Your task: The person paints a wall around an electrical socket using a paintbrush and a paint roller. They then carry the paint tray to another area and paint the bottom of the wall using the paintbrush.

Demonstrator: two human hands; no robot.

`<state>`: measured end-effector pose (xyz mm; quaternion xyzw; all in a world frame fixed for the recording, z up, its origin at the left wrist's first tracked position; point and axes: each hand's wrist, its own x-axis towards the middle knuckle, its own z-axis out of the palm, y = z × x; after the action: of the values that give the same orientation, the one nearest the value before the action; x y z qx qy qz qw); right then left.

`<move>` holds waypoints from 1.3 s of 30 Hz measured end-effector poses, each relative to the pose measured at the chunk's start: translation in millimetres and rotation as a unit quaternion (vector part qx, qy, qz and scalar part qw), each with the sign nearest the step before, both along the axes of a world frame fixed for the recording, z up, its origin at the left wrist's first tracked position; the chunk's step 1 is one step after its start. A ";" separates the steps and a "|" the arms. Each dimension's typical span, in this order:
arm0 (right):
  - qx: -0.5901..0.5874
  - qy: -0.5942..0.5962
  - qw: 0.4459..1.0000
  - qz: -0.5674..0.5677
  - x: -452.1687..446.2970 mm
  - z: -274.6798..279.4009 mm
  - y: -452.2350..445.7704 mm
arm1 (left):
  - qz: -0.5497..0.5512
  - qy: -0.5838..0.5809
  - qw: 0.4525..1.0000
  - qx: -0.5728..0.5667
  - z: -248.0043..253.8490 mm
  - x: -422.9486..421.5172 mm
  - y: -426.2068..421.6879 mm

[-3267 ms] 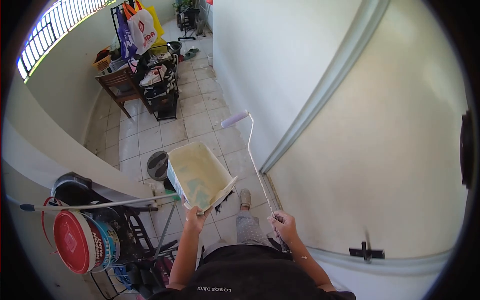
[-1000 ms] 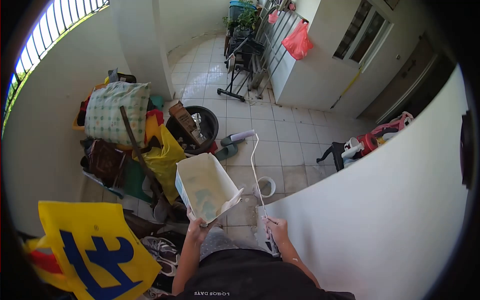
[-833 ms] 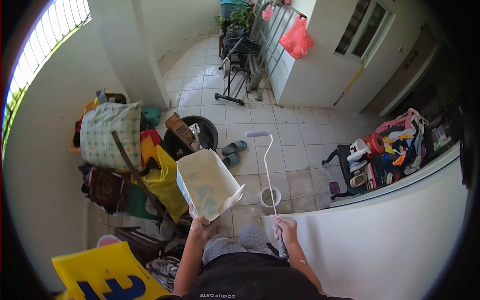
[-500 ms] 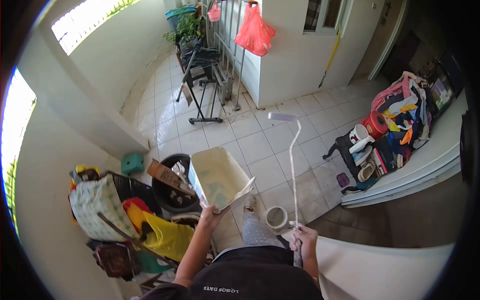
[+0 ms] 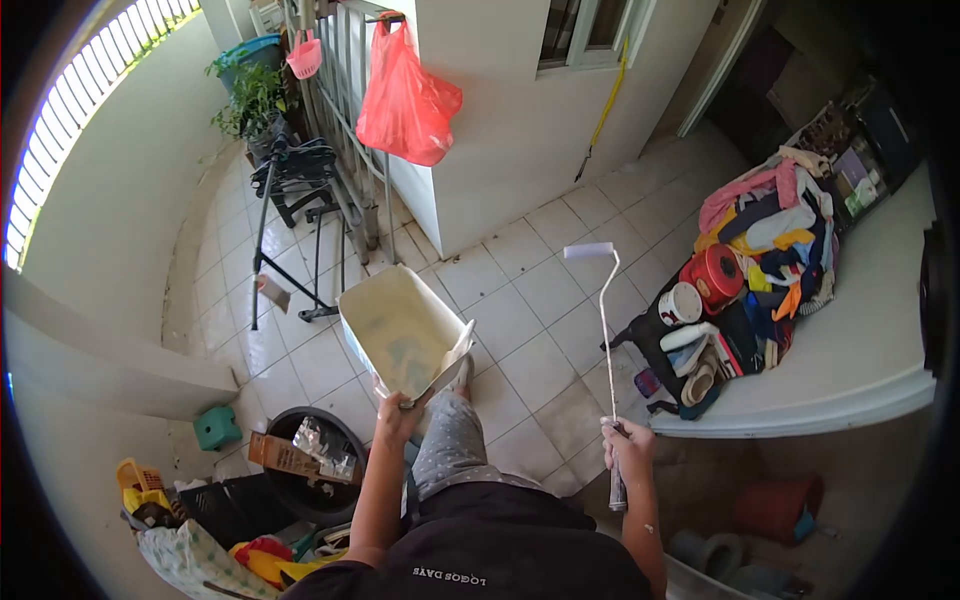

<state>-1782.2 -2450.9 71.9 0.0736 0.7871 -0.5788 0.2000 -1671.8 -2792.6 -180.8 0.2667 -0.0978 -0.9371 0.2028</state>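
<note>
My left hand (image 5: pixel 398 418) grips the near edge of a pale rectangular paint tray (image 5: pixel 405 335), tilted open toward me, with greenish-grey smears inside. My right hand (image 5: pixel 630 447) is wrapped round the dark handle of a paint roller (image 5: pixel 589 251). Its long, bent, paint-spotted rod runs up from my fist to the light purple sleeve, which is in the air over the tiled floor, right of the tray. Tray and roller are apart.
A black tub (image 5: pixel 312 500) holding a cardboard box stands lower left, beside a green stool (image 5: pixel 217 428). A red bag (image 5: pixel 405 100) hangs at the wall corner. Folded metal racks stand upper left. Clothes (image 5: pixel 775 225) and a red container (image 5: pixel 712 277) are at right.
The view has moved forward along the tiles and turned right past the wall end. The red bag is nearer and the doorway side shows. Both hands still hold the tray and the roller.
</note>
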 end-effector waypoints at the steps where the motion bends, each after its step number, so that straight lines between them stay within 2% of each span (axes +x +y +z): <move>1: 0.019 -0.005 1.000 0.011 -23.0 -10.1 -14.4 | -0.004 -0.010 1.000 0.002 -13.4 -15.6 -14.4; 5: 0.081 -0.060 0.992 0.076 -120.9 -65.0 -63.9 | 0.005 -0.061 0.998 0.032 -85.1 -86.1 -63.7; 8: 0.141 -0.114 0.972 0.151 -202.1 -74.1 -96.6 | 0.008 -0.118 0.993 0.028 -96.4 -141.7 -78.8; 9: 0.147 -0.128 0.964 0.180 -229.0 -76.6 -104.8 | 0.016 -0.133 0.987 0.086 -135.1 -154.5 -78.3; 12: 0.272 -0.094 0.902 0.322 -304.4 -74.6 -141.3 | 0.059 -0.207 0.971 0.107 -97.4 -195.3 -83.5; 17: 0.327 -0.031 0.832 0.446 -410.7 -118.8 -171.2 | 0.133 -0.124 0.967 0.177 -197.6 -223.4 -55.4; 19: 0.364 -0.036 0.768 0.525 -464.2 -143.3 -182.9 | 0.169 -0.150 0.955 0.192 -222.5 -240.5 -40.5; 23: 0.451 -0.054 0.619 0.641 -602.9 -245.7 -190.3 | 0.217 -0.220 0.929 0.206 -265.6 -285.9 -7.7; 26: 0.438 0.160 0.501 0.729 -700.2 -347.1 -193.2 | 0.226 -0.244 0.922 0.198 -319.2 -313.8 -1.5; 27: 0.439 0.143 0.488 0.740 -722.9 -373.6 -197.9 | 0.217 -0.254 0.922 0.196 -343.8 -318.5 -0.6; 30: 0.467 0.131 0.472 0.736 -756.1 -434.7 -220.4 | 0.171 -0.283 0.931 0.153 -417.1 -333.5 -18.2; 32: 0.474 0.164 0.473 0.724 -782.2 -501.6 -214.6 | 0.140 -0.279 0.946 0.089 -399.9 -352.6 -36.4; 33: 0.474 0.178 0.475 0.720 -788.2 -540.0 -209.3 | 0.130 -0.316 0.939 0.045 -397.1 -360.9 -43.1; 35: 0.441 0.195 0.505 0.716 -799.7 -598.5 -198.3 | 0.125 -0.335 0.934 0.006 -404.6 -364.1 -48.8; 39: 0.330 0.227 0.575 0.713 -811.2 -720.5 -171.1 | 0.143 -0.301 0.943 -0.026 -503.6 -349.6 -42.4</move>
<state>-2593.4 -2622.0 -648.6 -0.5843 0.7420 0.0526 0.3246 -2021.4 -2835.0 -684.5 0.5417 -0.1398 -0.7717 0.3026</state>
